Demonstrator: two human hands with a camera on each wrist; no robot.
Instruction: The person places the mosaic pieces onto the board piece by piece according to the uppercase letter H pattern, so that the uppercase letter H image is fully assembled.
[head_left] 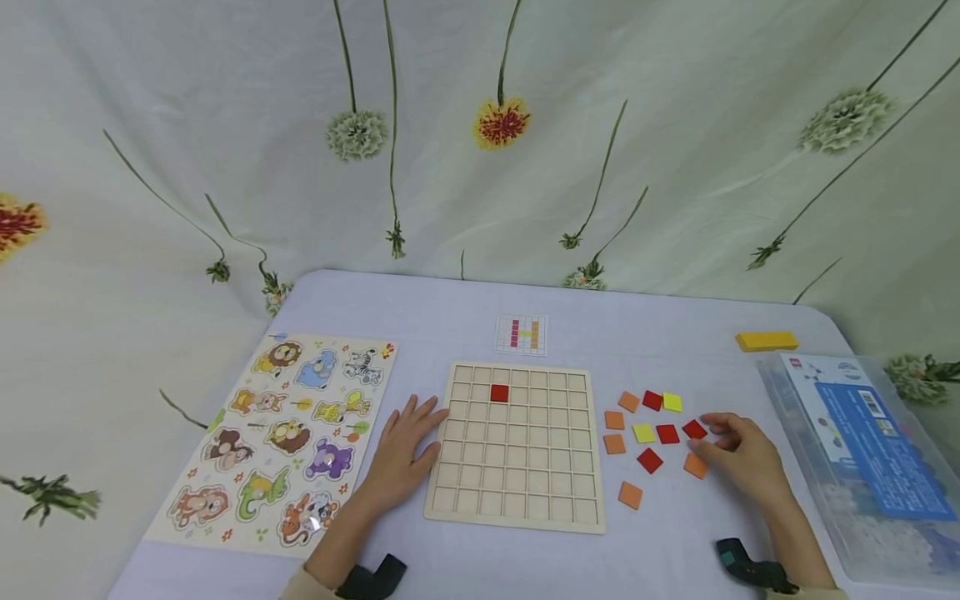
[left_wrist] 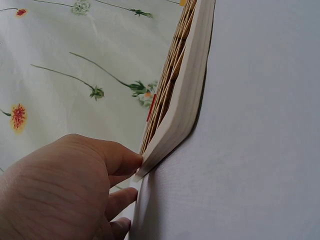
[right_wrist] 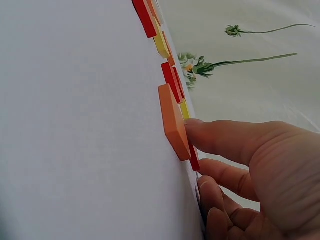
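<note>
A wooden grid board [head_left: 517, 527] lies in the middle of the table in the head view, with one red tile [head_left: 499, 393] set in a cell near its top. At the board's left edge rests my left hand [head_left: 405, 450], fingers spread; its thumb [left_wrist: 125, 157] touches the rim in the left wrist view. To the board's right, my right hand [head_left: 742, 458] pinches a red square tile [head_left: 694, 429] at the table between thumb and forefinger. An orange tile [right_wrist: 174, 125] lies right by that thumb. Several loose red, orange and yellow tiles [head_left: 643, 433] lie around them.
Above the board lies a small pattern card [head_left: 522, 335] with coloured squares. An animal puzzle board [head_left: 277, 442] covers the left side. On the right are a clear plastic box [head_left: 840, 533] with a blue label and a yellow block [head_left: 767, 342]. A flowered cloth [head_left: 450, 167] hangs behind.
</note>
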